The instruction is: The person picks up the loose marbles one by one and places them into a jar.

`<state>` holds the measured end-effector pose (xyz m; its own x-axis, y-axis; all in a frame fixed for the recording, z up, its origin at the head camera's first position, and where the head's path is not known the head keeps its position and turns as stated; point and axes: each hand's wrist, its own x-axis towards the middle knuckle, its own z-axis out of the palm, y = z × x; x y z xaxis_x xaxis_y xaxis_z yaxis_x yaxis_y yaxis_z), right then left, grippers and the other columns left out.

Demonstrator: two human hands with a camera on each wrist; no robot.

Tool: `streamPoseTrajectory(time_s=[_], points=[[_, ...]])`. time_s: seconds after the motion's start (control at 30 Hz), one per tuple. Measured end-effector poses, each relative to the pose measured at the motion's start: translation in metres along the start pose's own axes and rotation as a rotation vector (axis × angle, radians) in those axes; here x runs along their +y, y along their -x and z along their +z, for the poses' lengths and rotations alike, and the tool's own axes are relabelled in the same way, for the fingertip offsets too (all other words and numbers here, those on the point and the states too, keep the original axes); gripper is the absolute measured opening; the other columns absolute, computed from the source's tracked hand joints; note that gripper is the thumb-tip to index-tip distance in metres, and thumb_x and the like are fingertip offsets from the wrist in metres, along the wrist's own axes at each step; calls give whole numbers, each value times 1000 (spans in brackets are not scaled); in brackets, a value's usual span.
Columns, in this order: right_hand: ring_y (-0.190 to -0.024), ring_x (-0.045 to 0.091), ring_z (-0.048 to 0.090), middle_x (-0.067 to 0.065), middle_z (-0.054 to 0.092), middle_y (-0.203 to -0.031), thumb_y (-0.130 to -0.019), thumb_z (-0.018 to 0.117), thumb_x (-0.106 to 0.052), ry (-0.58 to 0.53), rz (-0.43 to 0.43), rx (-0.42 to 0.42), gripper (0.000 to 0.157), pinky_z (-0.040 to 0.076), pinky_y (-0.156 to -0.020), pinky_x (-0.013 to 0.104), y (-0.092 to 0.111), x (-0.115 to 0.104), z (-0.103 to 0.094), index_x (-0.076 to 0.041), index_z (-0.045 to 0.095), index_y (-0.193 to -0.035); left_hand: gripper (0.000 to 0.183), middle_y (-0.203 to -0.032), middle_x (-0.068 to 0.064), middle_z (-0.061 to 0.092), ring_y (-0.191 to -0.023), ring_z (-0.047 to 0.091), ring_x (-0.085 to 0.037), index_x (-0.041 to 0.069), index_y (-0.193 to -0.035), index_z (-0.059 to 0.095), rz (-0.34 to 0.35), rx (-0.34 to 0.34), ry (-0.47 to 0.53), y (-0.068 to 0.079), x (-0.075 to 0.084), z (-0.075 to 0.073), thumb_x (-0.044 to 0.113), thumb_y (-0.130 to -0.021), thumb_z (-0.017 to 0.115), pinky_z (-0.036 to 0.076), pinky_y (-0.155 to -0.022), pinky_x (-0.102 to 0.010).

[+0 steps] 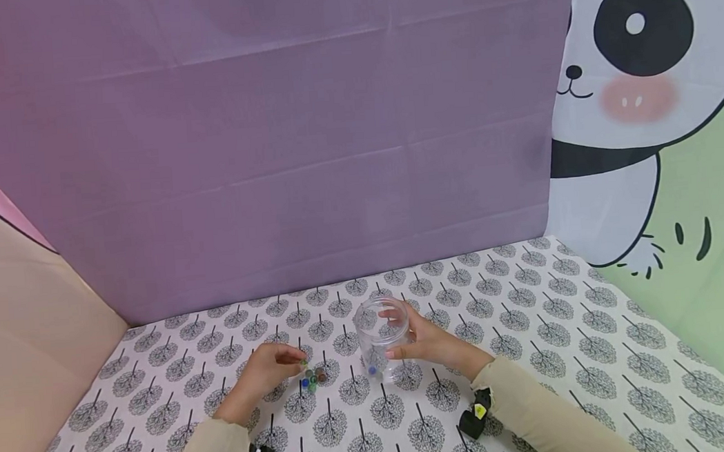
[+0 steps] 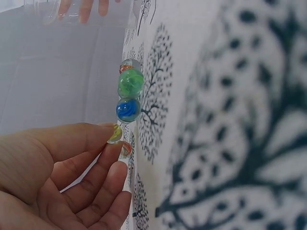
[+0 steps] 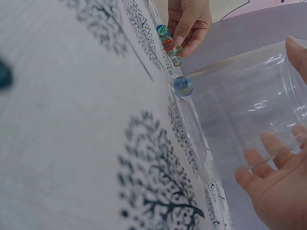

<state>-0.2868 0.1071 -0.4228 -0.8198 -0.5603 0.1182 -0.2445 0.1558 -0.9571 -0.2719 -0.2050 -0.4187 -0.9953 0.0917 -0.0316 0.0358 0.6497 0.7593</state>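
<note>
My left hand point(image 1: 268, 370) pinches a yellow-swirled glass marble point(image 2: 114, 134) between thumb and forefinger, close over the tablecloth. Beside those fingertips lies a small cluster of marbles: a blue one point(image 2: 128, 110), a green one point(image 2: 130, 83) and several others, some with red swirls. To the right of the cluster, a clear wide-mouthed jar point(image 1: 372, 339) stands upright on the cloth. My right hand point(image 1: 434, 342) holds the jar from its right side, thumb on the near side and fingers round the far side. One blue marble point(image 3: 183, 87) lies at the bottom inside the jar.
A white cloth point(image 1: 386, 411) printed with dark trees covers the table. Behind it hangs a purple fabric backdrop point(image 1: 307, 146), with a panda-printed panel point(image 1: 609, 204) at the right and a beige panel point(image 1: 26, 329) at the left.
</note>
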Motion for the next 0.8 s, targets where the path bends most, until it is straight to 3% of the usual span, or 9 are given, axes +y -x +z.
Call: streamPoseTrajectory(time_s=[0.53,0.8], points=[[-134,37,33,8,29,-150,-77,77,-22,-5,10,13,91,27,-107,54,1,-3,1,-35,20,-146,16,-87,0,66,-81,60,-14,8,-95,71,23,20,-9,1,1,0,4,-80,70,49,-74,-32],[-134,41,31,14,27,-150,-79,75,-19,-24,-1,-2,90,27,-107,56,1,-2,0,-28,17,-148,17,-88,0,66,-83,59,-15,6,-97,70,27,28,9,3,6,0,7,-80,71,49,-73,-31]])
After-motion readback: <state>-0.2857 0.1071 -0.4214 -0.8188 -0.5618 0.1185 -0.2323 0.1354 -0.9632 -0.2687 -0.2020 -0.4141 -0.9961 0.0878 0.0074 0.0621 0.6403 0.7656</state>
